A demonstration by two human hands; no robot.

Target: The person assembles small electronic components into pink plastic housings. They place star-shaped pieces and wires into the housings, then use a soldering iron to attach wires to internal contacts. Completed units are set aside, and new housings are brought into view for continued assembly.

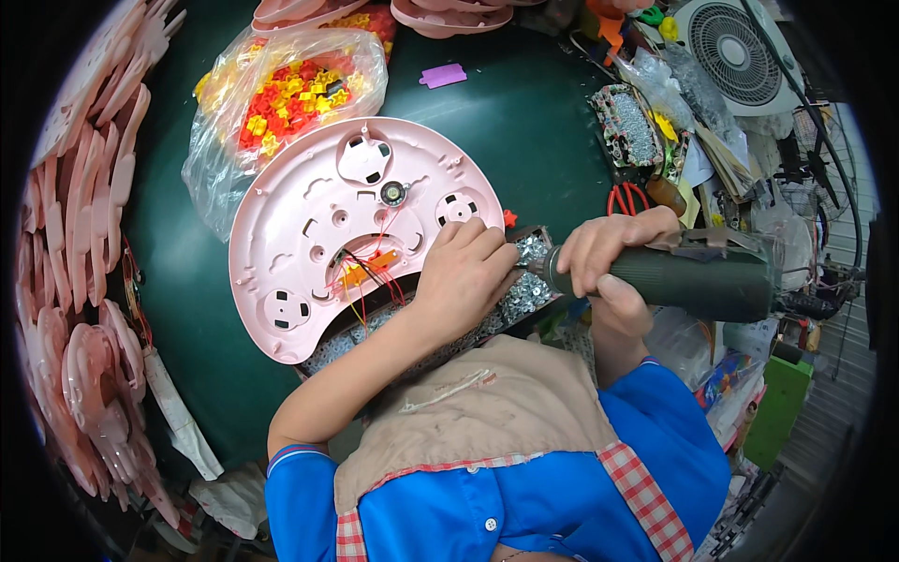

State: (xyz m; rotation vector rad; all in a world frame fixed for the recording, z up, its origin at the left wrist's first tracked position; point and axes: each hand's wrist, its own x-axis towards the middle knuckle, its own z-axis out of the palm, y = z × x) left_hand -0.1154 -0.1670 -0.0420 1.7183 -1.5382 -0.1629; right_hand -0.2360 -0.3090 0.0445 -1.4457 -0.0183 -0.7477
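Observation:
My right hand [613,262] is wrapped round a dark green power screwdriver [698,284], which lies level with its tip pointing left. At that tip are the closed fingers of my left hand [466,276]; whatever they pinch is hidden. Beneath the left hand is a tray of small silver screws [529,288]. A curved pink plastic shell [267,220] lies inner side up on the table, just left of the hand. Inside it sit a small round black part with a light centre [393,193] and an orange circuit board [368,270] with red, black and yellow wires.
Red and yellow star-shaped pieces [290,103] fill a clear bag behind the shell. Pink parts [80,187] are stacked along the left. A purple tag [443,75] lies on the dark green table [524,112]. At right are red-handled pliers [626,199] and a fan [740,54].

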